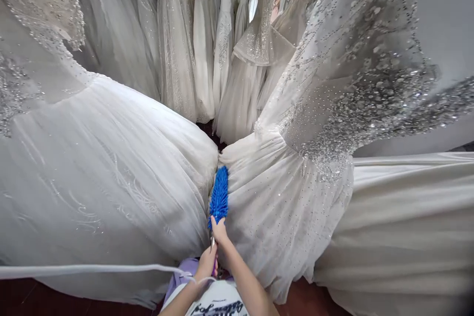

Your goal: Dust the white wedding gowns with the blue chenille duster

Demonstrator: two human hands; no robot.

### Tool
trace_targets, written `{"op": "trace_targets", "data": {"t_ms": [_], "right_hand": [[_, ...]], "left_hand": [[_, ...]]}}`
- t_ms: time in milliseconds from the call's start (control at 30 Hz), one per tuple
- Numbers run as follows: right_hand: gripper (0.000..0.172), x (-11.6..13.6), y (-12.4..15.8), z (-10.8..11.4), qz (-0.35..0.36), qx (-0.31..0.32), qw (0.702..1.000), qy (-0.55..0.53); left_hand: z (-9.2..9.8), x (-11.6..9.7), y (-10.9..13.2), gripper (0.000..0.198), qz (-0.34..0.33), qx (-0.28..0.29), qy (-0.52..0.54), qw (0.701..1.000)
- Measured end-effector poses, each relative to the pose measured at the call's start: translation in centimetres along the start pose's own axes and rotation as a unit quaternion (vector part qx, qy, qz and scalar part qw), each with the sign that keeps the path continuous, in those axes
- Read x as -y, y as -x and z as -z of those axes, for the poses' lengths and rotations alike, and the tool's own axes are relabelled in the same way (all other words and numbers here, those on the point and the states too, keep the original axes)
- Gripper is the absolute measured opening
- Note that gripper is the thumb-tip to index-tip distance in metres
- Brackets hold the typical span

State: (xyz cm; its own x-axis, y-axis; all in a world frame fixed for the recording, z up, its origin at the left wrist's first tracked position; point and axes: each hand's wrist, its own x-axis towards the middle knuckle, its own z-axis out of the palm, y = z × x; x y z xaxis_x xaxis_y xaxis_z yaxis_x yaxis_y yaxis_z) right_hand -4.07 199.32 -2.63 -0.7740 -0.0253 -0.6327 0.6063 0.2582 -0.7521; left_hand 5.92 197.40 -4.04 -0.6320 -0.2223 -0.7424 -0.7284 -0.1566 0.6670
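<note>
Blue chenille fibres cover the duster head (219,196), which stands upright in the narrow gap between two full white gowns. The right hand (219,231) is closed around the duster just below the blue head, and the left hand (207,260), nearer, is wrapped around the lower handle. To the left swells a tulle skirt (99,177); to the right hangs a sequined gown (333,123) with a beaded bodice. Farther off, a row of hanging white dresses (200,34) fills the background. A thin white cord (92,269) runs across near the dark red floor (22,298).
</note>
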Motion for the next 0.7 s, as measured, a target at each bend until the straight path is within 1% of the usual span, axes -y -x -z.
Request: {"op": "trace_targets", "data": {"t_ms": [67, 100, 133, 200, 233, 300, 367, 400, 467, 533, 567, 633, 700], "right_hand": [[0.068, -0.4, 0.5, -2.0, -0.007, 0.024, 1.000, -0.006], [0.067, -0.2, 0.7, -2.7, -0.010, 0.033, 0.999, -0.009], [0.065, 0.2, 1.0, -3.2, -0.008, 0.039, 0.999, -0.012], [0.060, 1.9, 1.5, -3.3, 0.020, 0.041, 0.999, -0.025], [0.057, 3.0, 1.8, -2.9, 0.041, 0.035, 0.998, -0.035], [0.053, 5.3, 2.6, -1.3, 0.089, 0.005, 0.994, -0.063], [0.054, 7.3, 3.3, 1.1, 0.114, -0.042, 0.989, -0.089], [0.056, 7.9, 3.5, 2.3, 0.116, -0.065, 0.986, -0.098], [0.061, 8.2, 3.4, 4.4, 0.114, -0.098, 0.984, -0.097], [0.064, 7.2, 2.6, 5.6, 0.104, -0.103, 0.987, -0.067], [0.065, 6.3, 1.9, 5.7, 0.099, -0.096, 0.989, -0.047], [0.059, 4.2, 0.7, 5.0, 0.080, -0.080, 0.994, -0.010], [0.047, 2.4, -0.4, 3.3, 0.058, -0.068, 0.996, 0.009]], "left_hand": [[1.4, 0.6, 0.1, 0.073, 0.023, -0.037, 0.007, 0.999], [1.9, 0.7, 0.2, 0.073, 0.023, -0.048, 0.013, 0.999], [2.4, 0.5, 0.3, 0.074, 0.009, -0.052, 0.016, 0.998], [3.1, -0.5, 0.5, 0.075, -0.059, -0.053, 0.012, 0.997], [3.2, -1.3, 0.6, 0.076, -0.102, -0.048, -0.001, 0.994], [3.3, -3.3, 0.7, 0.074, -0.178, -0.026, -0.044, 0.983], [2.8, -5.3, 0.6, 0.067, -0.227, 0.001, -0.091, 0.970], [2.3, -6.1, 0.5, 0.063, -0.238, 0.019, -0.109, 0.965], [1.0, -6.8, 0.3, 0.057, -0.235, 0.059, -0.122, 0.963], [-0.4, -6.3, 0.0, 0.062, -0.208, 0.092, -0.116, 0.967], [-0.9, -5.6, -0.1, 0.067, -0.183, 0.100, -0.105, 0.972], [-1.4, -3.8, -0.3, 0.077, -0.120, 0.091, -0.073, 0.986], [-0.8, -2.0, -0.6, 0.082, -0.063, 0.068, -0.044, 0.995]]}}
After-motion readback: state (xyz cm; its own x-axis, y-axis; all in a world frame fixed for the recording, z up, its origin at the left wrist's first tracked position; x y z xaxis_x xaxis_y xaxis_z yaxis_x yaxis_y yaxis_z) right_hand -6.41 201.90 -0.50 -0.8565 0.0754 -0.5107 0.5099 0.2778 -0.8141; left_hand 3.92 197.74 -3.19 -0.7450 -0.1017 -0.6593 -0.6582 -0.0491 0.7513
